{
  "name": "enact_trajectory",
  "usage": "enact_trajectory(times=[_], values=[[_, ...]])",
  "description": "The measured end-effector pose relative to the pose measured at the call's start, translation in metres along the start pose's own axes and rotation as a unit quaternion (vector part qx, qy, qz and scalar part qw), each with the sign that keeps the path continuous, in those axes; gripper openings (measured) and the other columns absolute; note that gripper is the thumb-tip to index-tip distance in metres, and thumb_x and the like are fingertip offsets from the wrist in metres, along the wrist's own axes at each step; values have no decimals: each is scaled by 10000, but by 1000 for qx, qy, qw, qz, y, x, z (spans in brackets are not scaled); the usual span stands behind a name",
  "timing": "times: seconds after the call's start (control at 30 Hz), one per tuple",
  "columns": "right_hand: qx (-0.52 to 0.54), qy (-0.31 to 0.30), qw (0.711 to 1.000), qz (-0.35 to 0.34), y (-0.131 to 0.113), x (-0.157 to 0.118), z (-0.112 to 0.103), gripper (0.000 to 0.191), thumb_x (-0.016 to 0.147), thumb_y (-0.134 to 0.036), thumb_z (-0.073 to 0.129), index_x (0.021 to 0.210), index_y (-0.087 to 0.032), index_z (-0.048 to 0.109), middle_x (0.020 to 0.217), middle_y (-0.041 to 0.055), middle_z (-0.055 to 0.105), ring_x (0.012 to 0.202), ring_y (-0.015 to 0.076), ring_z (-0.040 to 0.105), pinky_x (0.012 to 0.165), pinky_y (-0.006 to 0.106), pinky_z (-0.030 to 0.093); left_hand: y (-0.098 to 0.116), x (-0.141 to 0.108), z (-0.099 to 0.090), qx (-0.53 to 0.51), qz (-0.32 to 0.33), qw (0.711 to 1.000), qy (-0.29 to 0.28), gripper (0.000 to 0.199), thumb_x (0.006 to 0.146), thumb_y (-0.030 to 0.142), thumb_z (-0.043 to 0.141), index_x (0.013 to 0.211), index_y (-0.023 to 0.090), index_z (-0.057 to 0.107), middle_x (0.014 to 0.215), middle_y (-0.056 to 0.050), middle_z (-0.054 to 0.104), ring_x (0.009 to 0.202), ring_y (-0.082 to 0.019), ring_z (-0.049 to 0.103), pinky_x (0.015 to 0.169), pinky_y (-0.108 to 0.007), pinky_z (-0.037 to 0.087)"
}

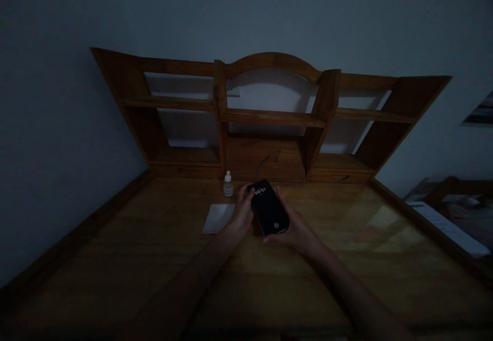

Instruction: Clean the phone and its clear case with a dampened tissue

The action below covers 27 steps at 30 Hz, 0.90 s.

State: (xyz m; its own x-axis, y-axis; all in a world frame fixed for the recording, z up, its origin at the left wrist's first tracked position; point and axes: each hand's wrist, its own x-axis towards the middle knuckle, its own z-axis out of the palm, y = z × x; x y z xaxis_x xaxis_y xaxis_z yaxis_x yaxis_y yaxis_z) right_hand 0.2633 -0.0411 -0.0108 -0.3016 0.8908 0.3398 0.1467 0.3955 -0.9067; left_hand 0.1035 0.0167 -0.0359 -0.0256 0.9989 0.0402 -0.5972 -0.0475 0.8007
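A black smartphone [269, 209] is held above the desk between both hands, its dark screen facing up and showing 09:51. My left hand [243, 209] grips its left edge, with the thumb near the top left corner. Around the right edge and bottom corner my right hand [295, 225] is closed. Just left of my left hand, a white sheet [219, 218] lies flat on the wood. Behind the sheet stands a small clear bottle [228, 187] with a white cap.
The wooden desk [154, 248] has raised side edges. Along its back stands a wooden shelf unit [273, 119] with an arched centre. A wall socket [232, 88] shows through it. Papers [449, 228] lie beyond the desk's right edge.
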Motion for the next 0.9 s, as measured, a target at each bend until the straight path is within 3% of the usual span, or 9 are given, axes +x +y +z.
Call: enact_trajectory(times=[0.17,0.3,0.4,0.47,0.57,0.67,0.77,0.9], values=[[-48,14,999,-15,3,-3,0,1254,460,-303,918,1494,-313,208,1516,85,342,1380,323,336,1125,487,264,-2,1,0,2,-10,1000,9,347,806,370,656,1114,252,549,1122,-40,611,1021,-173,575,921,-321,443],[-50,13,999,-3,6,-2,3,1265,487,-311,911,1502,-312,156,1515,90,345,1371,311,355,1108,484,300,1,1,-1,12,4,1000,-22,413,769,338,704,1141,260,543,1166,-46,599,1059,-189,570,924,-331,446],[18,16,999,33,8,0,4,1303,500,-296,910,1508,-320,84,1514,90,347,1356,289,385,1089,470,341,5,2,-1,20,6,1000,-21,442,742,324,727,1141,262,546,1164,-47,600,1050,-192,575,910,-331,454],[93,25,991,94,9,1,3,1232,577,-330,877,1510,-310,73,1444,102,456,1268,273,500,1025,461,425,6,4,-2,20,0,1000,-9,444,729,326,733,1129,255,553,1140,-49,609,1023,-191,583,894,-333,458],[181,34,961,205,9,2,-3,819,778,-473,708,1458,-230,324,1165,124,673,993,258,679,843,437,552,8,9,-4,10,-15,1000,7,444,704,323,748,1100,239,566,1086,-48,626,969,-185,595,867,-332,463],[228,-8,944,238,7,2,-8,511,853,-539,589,1160,-132,633,955,150,733,828,253,722,745,386,586,10,15,-8,2,-17,1000,20,423,693,318,756,1066,230,577,1037,-39,638,936,-176,598,846,-322,463],[256,-44,936,237,8,3,-9,439,849,-507,614,1038,-115,673,954,164,735,837,257,725,737,349,589,12,18,-11,1,-16,1000,27,388,710,311,741,1052,224,581,1028,-42,642,928,-177,598,839,-323,463],[267,-31,934,236,14,4,-6,394,846,-462,641,1028,-114,674,1021,159,724,854,246,724,781,362,586,11,18,-11,8,1,999,33,373,716,287,729,1052,220,579,1042,-40,634,929,-172,591,834,-314,462]])
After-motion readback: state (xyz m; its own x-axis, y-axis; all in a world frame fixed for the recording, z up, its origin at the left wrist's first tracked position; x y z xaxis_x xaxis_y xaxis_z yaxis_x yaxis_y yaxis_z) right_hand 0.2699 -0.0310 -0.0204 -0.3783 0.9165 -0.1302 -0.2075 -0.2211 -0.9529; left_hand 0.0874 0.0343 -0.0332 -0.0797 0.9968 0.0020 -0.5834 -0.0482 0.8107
